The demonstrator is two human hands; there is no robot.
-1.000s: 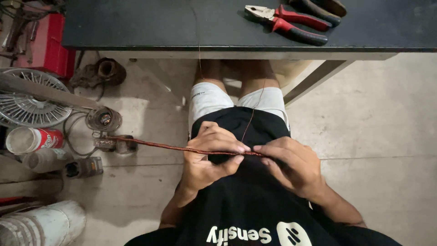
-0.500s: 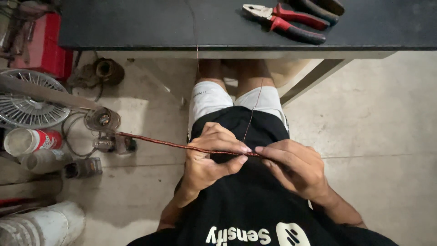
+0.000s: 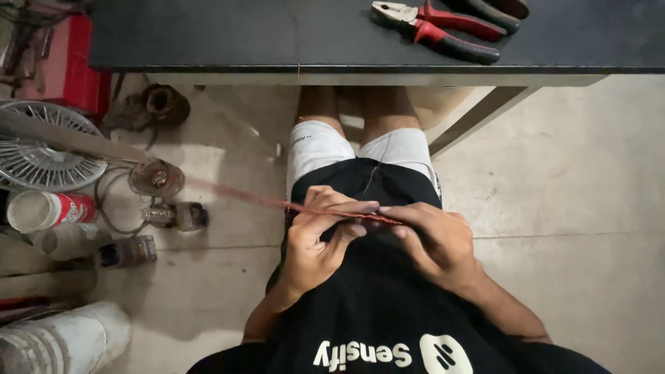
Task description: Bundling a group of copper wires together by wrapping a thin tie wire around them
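Both hands over lap, below desk [image 3: 208, 41] edge. Left hand [image 3: 315, 242] and right hand [image 3: 433, 242] fingers pinched narrow on 1 copper wire bundle [image 3: 325, 210], running left toward floor clutter. Red pliers [image 3: 436, 28] on desk, untouched.

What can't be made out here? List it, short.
Head view, the only one:
- Left end of the copper wire bundle: motion-blurred toward the floor clutter.
- Its right end: hidden inside the right hand.
- Left hand grip: fingers curl over the bundle, so contact underneath is unseen.
- Pliers handles: partly covered by another tool at the top edge.
- Fan grille: cut by the left edge.
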